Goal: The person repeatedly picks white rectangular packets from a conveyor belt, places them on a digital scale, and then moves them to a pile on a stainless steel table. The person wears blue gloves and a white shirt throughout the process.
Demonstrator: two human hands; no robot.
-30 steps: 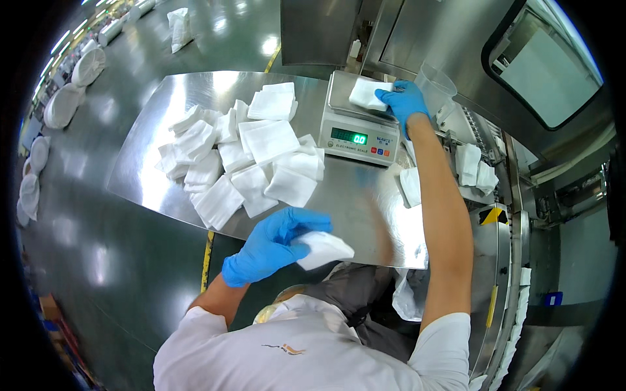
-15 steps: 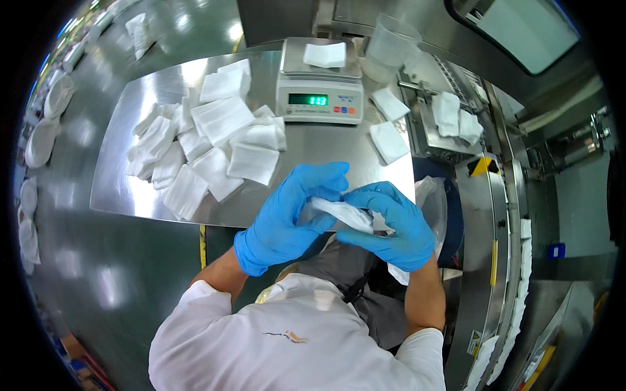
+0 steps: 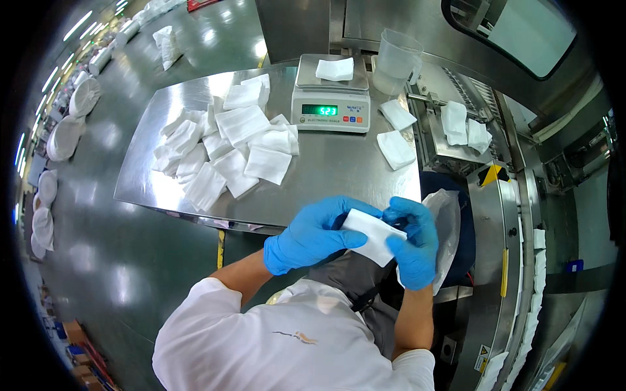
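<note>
Pinching one folded white pad [image 3: 373, 242] from both ends, left hand [image 3: 312, 234] and right hand [image 3: 418, 253] have it by the near-right corner of the steel table [image 3: 355, 176], probably two-handed so its layers don't flop.

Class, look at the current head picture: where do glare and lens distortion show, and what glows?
Head view: glare whitens the left part of the steel table and bright reflections dot the green floor; head view: the lens bows the machine frame at right, with black filling the corners; head view: the scale's display glows green.
</note>
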